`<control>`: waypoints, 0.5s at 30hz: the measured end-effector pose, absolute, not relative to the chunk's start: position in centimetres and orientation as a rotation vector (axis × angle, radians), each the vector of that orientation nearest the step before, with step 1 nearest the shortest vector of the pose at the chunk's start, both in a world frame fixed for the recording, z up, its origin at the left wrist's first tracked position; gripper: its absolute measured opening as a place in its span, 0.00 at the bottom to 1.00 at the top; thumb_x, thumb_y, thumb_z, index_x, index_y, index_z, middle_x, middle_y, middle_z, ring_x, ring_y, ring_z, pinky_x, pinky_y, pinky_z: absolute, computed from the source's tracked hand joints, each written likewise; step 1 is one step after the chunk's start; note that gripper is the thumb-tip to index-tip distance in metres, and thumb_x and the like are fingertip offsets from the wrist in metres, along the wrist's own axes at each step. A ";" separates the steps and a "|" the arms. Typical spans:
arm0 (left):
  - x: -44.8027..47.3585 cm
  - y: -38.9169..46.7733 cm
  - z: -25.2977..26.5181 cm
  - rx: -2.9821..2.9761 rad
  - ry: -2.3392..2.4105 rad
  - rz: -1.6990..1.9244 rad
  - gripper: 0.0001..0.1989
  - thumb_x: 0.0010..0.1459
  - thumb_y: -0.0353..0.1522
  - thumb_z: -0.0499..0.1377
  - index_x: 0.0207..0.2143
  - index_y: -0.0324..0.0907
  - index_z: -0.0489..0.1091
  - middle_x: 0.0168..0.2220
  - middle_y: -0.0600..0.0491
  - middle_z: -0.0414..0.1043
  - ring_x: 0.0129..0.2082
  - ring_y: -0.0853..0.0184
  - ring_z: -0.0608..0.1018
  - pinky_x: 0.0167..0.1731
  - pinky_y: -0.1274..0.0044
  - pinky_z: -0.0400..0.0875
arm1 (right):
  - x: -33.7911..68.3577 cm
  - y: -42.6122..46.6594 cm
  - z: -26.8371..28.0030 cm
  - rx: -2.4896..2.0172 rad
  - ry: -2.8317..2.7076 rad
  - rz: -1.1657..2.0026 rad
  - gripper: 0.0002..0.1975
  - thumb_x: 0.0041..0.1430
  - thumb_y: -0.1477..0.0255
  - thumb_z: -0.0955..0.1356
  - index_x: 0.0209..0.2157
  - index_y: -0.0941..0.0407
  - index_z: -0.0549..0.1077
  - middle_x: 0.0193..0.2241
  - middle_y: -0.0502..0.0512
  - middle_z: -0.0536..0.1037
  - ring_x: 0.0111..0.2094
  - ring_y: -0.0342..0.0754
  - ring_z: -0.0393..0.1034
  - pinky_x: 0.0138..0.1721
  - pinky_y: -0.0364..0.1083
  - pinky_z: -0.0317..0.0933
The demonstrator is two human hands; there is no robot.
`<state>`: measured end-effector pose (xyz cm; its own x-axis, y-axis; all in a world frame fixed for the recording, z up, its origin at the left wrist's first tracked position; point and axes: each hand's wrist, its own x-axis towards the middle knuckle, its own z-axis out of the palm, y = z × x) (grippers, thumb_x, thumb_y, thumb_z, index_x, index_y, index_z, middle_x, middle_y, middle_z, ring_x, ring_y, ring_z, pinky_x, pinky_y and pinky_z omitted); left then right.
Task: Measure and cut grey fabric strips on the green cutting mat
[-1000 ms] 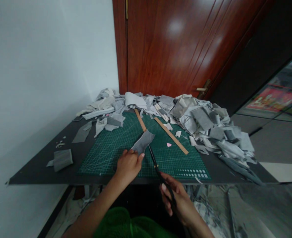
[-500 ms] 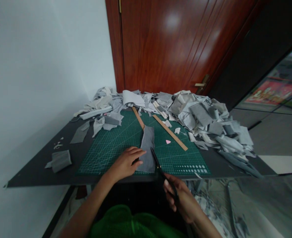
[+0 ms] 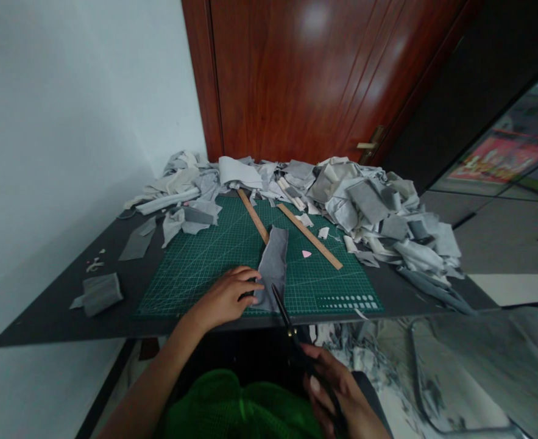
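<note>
A narrow strip of grey fabric (image 3: 275,253) lies upright along my view on the green cutting mat (image 3: 195,268), close to the table's front edge. My left hand (image 3: 232,292) rests at the strip's lower left edge, its fingers stretched out and the thumb apart from them. In my right hand (image 3: 342,390) are black scissors (image 3: 288,323), held below the table edge. The blades point up and to the left, with their tip over the lower part of the strip. Whether the blades are parted cannot be told.
Two wooden rulers (image 3: 312,238) (image 3: 253,214) slant across the mat, with a pink chalk piece (image 3: 306,253) nearby. Heaped fabric scraps (image 3: 369,204) line the back and right. A folded grey piece (image 3: 102,294) lies left. Behind stand a wooden door (image 3: 296,79) and a white wall (image 3: 67,122).
The scissors have drawn back toward me and down, with their tip shifting left over the strip. The strip's top now leans slightly right. My left hand stays at its edge; the view has shifted a little.
</note>
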<state>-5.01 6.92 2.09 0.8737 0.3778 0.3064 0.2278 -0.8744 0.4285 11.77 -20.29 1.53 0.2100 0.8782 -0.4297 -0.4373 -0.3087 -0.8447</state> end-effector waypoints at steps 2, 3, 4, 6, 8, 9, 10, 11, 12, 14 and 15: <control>-4.1 6.0 2.1 2.722 0.563 0.587 0.13 0.61 0.31 0.67 0.49 0.49 0.79 0.53 0.50 0.75 0.55 0.56 0.74 0.55 0.61 0.69 | 11.6 -20.7 1.2 -1.330 -0.447 1.408 0.41 0.50 0.49 0.78 0.58 0.56 0.68 0.27 0.47 0.74 0.13 0.34 0.56 0.14 0.37 0.52; -3.7 5.5 2.0 2.745 0.605 0.608 0.13 0.62 0.33 0.67 0.50 0.48 0.79 0.53 0.49 0.75 0.54 0.56 0.73 0.54 0.60 0.70 | 11.7 -20.7 1.1 -1.347 -0.440 1.396 0.42 0.51 0.48 0.77 0.59 0.57 0.67 0.24 0.45 0.73 0.13 0.34 0.55 0.13 0.37 0.51; -3.3 5.0 1.9 2.766 0.617 0.615 0.15 0.62 0.35 0.68 0.51 0.47 0.78 0.53 0.48 0.74 0.54 0.55 0.73 0.54 0.60 0.70 | 11.9 -20.5 1.2 -1.361 -0.436 1.378 0.43 0.52 0.48 0.77 0.60 0.58 0.66 0.21 0.43 0.71 0.13 0.35 0.54 0.12 0.37 0.50; -2.9 4.3 1.9 2.795 0.583 0.604 0.18 0.63 0.38 0.67 0.54 0.46 0.76 0.54 0.47 0.73 0.54 0.54 0.72 0.54 0.59 0.70 | 12.5 -20.1 1.6 -1.384 -0.417 1.319 0.43 0.53 0.47 0.76 0.60 0.59 0.64 0.17 0.40 0.66 0.13 0.37 0.54 0.12 0.36 0.49; -3.0 4.0 1.9 2.805 0.510 0.610 0.21 0.64 0.38 0.65 0.58 0.46 0.73 0.57 0.47 0.72 0.57 0.54 0.72 0.57 0.58 0.69 | 13.2 -19.8 2.1 -1.394 -0.386 1.250 0.41 0.54 0.48 0.76 0.59 0.58 0.64 0.19 0.40 0.67 0.14 0.37 0.56 0.12 0.36 0.51; -3.2 3.9 1.9 2.803 0.472 0.628 0.21 0.65 0.37 0.64 0.60 0.45 0.71 0.58 0.46 0.72 0.59 0.54 0.71 0.58 0.57 0.68 | 13.5 -19.8 2.3 -1.396 -0.377 1.229 0.40 0.54 0.49 0.76 0.59 0.57 0.64 0.20 0.40 0.68 0.14 0.37 0.56 0.13 0.36 0.51; -3.4 3.9 1.9 2.800 0.431 0.650 0.21 0.66 0.36 0.63 0.60 0.45 0.70 0.60 0.46 0.71 0.61 0.54 0.69 0.60 0.57 0.67 | 13.7 -19.9 2.5 -1.395 -0.375 1.218 0.39 0.54 0.49 0.77 0.58 0.57 0.65 0.20 0.41 0.68 0.14 0.37 0.56 0.13 0.36 0.52; -3.6 3.9 1.8 2.795 0.388 0.668 0.20 0.67 0.34 0.62 0.60 0.45 0.70 0.61 0.46 0.71 0.63 0.54 0.68 0.62 0.57 0.67 | 13.8 -20.2 2.6 -1.393 -0.382 1.215 0.39 0.54 0.50 0.76 0.58 0.56 0.65 0.20 0.41 0.68 0.14 0.37 0.55 0.13 0.36 0.51; -3.8 3.9 1.7 2.788 0.348 0.672 0.19 0.67 0.32 0.61 0.59 0.44 0.72 0.61 0.46 0.71 0.64 0.54 0.68 0.62 0.58 0.66 | 13.8 -20.6 2.6 -1.387 -0.397 1.216 0.38 0.54 0.50 0.76 0.58 0.56 0.65 0.20 0.40 0.67 0.14 0.36 0.54 0.12 0.36 0.51; -4.0 4.0 1.4 2.766 0.277 0.635 0.15 0.66 0.31 0.60 0.55 0.43 0.75 0.59 0.47 0.74 0.63 0.56 0.71 0.63 0.60 0.67 | 13.4 -21.7 2.4 -1.369 -0.424 1.216 0.38 0.54 0.50 0.76 0.59 0.55 0.66 0.21 0.41 0.67 0.14 0.36 0.53 0.12 0.36 0.50; -4.0 4.1 1.3 2.750 0.254 0.606 0.15 0.66 0.30 0.60 0.54 0.43 0.76 0.58 0.47 0.74 0.62 0.56 0.72 0.63 0.60 0.68 | 13.1 -22.3 2.3 -1.359 -0.431 1.220 0.38 0.54 0.50 0.76 0.59 0.54 0.66 0.22 0.42 0.68 0.14 0.36 0.53 0.12 0.36 0.51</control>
<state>-3.98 4.07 1.29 0.8948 0.2367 0.3786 0.1044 -0.9353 0.3381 13.12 -22.27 2.34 0.3818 0.8363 -0.3934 -0.4038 -0.2320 -0.8850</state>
